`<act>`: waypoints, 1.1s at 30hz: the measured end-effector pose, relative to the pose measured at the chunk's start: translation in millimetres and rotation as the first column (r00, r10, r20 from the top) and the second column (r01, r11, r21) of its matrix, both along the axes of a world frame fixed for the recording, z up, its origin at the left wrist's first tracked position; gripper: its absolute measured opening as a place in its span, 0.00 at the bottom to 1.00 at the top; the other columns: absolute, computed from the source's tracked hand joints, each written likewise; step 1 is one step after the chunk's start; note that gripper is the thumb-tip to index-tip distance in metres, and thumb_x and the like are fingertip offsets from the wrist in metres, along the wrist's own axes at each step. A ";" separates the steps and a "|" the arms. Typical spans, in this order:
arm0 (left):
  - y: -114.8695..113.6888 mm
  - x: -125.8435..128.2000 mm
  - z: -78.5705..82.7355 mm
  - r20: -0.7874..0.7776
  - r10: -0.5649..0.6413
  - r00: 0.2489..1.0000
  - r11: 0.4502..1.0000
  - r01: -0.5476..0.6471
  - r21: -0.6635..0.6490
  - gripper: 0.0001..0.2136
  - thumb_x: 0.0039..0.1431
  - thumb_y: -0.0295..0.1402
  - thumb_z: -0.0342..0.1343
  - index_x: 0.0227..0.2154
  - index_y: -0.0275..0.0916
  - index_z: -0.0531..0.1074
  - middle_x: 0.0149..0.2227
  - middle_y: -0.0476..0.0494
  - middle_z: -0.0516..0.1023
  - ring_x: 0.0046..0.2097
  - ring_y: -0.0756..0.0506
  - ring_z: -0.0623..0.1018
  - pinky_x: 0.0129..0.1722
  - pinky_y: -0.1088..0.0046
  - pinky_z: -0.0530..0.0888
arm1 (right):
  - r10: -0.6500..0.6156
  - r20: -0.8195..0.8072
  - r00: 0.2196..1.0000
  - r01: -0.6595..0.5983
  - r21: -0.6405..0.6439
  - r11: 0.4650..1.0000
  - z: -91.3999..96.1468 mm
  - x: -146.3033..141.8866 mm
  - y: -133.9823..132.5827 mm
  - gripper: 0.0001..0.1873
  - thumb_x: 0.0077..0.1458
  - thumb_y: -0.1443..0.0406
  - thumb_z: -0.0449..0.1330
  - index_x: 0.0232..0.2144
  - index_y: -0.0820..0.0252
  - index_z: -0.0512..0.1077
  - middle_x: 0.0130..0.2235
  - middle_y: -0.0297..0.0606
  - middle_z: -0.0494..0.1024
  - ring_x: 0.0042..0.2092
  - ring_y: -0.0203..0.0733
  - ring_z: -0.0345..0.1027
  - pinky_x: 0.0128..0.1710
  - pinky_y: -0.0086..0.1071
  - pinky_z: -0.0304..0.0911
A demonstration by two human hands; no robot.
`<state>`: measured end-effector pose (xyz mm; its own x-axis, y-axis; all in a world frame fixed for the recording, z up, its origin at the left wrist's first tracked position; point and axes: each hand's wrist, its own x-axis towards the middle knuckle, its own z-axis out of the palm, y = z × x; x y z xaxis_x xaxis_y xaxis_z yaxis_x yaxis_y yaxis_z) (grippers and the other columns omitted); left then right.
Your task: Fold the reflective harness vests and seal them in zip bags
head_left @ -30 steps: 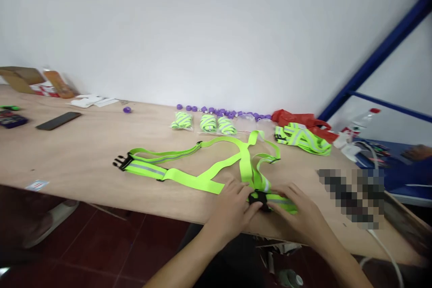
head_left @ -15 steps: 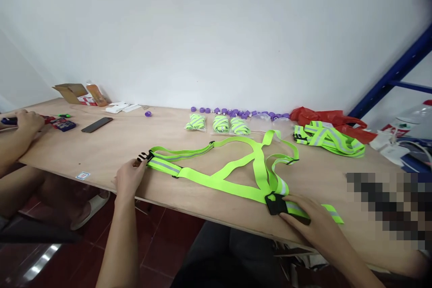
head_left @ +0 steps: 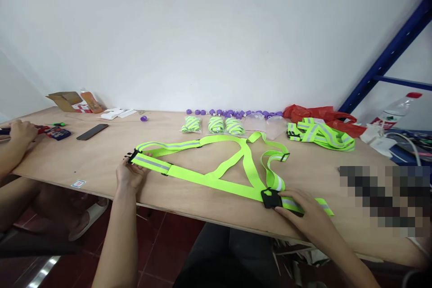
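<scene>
A neon green reflective strap harness (head_left: 219, 168) lies spread across the wooden table (head_left: 101, 153). My left hand (head_left: 130, 173) grips the harness's left end, fingers curled at its black buckle (head_left: 132, 156). My right hand (head_left: 303, 211) presses down on the strap near the table's front edge, just right of another black buckle (head_left: 270, 198), fingers closed over the strap.
Three bagged folded harnesses (head_left: 216, 124) and purple caps (head_left: 232, 112) line the back. A loose harness (head_left: 319, 134) lies on a red bag (head_left: 320, 113). A phone (head_left: 92, 131), a cardboard box (head_left: 65, 100) and another person's hand (head_left: 22, 131) are at left. A bottle (head_left: 396, 110) stands at right.
My left hand left the front buckle, reached to the harness's far left end and took hold there. My right hand stayed on the strap. The view swung left.
</scene>
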<state>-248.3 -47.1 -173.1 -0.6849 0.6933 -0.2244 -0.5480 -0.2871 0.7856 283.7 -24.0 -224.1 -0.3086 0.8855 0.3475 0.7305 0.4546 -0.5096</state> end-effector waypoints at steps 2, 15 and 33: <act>2.0 0.7 -0.7 0.021 0.039 0.999 0.999 -0.040 0.033 0.16 0.64 0.31 0.41 0.39 0.32 0.75 0.32 0.36 0.82 0.33 0.39 0.83 0.32 0.63 0.80 | -0.007 -0.009 1.000 0.006 -0.006 1.000 -2.7 2.1 1.1 0.22 0.54 0.43 0.60 0.38 0.52 0.78 0.44 0.43 0.81 0.47 0.57 0.75 0.47 0.49 0.70; -8.3 31.4 -11.0 0.004 -0.167 0.986 0.947 0.159 0.280 0.10 0.65 0.34 0.55 0.42 0.35 0.78 0.44 0.37 0.84 0.49 0.40 0.82 0.51 0.65 0.77 | -0.018 0.002 1.000 0.018 0.001 1.000 -6.3 14.0 4.1 0.19 0.53 0.45 0.61 0.35 0.51 0.78 0.44 0.42 0.81 0.46 0.57 0.75 0.45 0.47 0.70; -0.4 37.8 -2.5 -0.222 0.112 0.969 0.958 -0.045 0.284 0.16 0.57 0.49 0.64 0.40 0.45 0.73 0.36 0.52 0.80 0.37 0.46 0.82 0.46 0.59 0.81 | -0.012 0.006 1.000 0.012 -0.067 0.998 2.4 20.3 -0.4 0.17 0.51 0.50 0.63 0.39 0.52 0.77 0.48 0.44 0.80 0.51 0.58 0.73 0.51 0.50 0.69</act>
